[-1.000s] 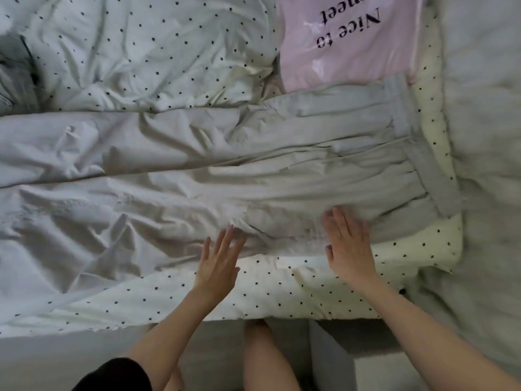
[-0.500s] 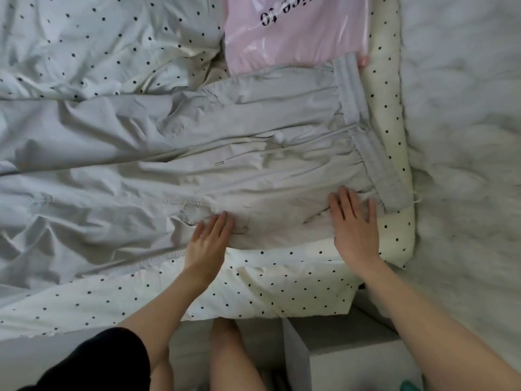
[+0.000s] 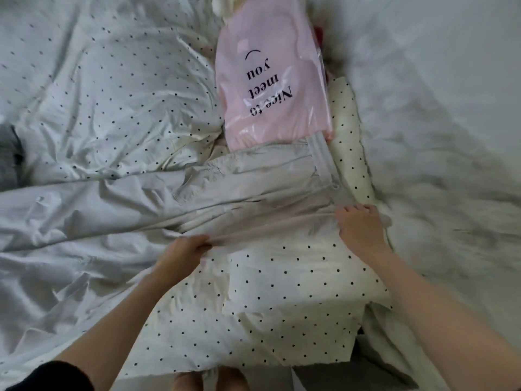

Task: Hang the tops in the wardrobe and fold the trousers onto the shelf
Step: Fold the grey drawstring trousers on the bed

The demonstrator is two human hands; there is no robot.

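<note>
Both hands, which lay flat on the cloth half a second ago, now grasp the near edge of the pale grey lightweight trousers [image 3: 225, 190] and have drawn it up off the bedding, baring more dotted cover near the person.

Widest of all is the cream bed cover with small black dots [image 3: 282, 292], crumpled across the far left and spreading to the near edge of the bed. To the right lies a white fluffy blanket [image 3: 437, 165], running from far to near. The trousers stretch across the cover from the left edge to right of centre, legs to the left, the ribbed elastic waistband at the right end beside a dotted cream pillow edge. Touching the waistband's far side, a glossy pink plastic bag [image 3: 270, 80] printed "Nice to meet you" lies flat; its contents cannot be made out, though a pale item and a bit of red show at its far end. A dark grey fabric patch [image 3: 10, 156] sits at the far left.

The right hand [image 3: 361, 227] clutches the fabric at the waistband's near corner, fingers curled over it. The left hand [image 3: 183, 252] pinches the trousers' near edge around the middle, well apart from the right.
</note>
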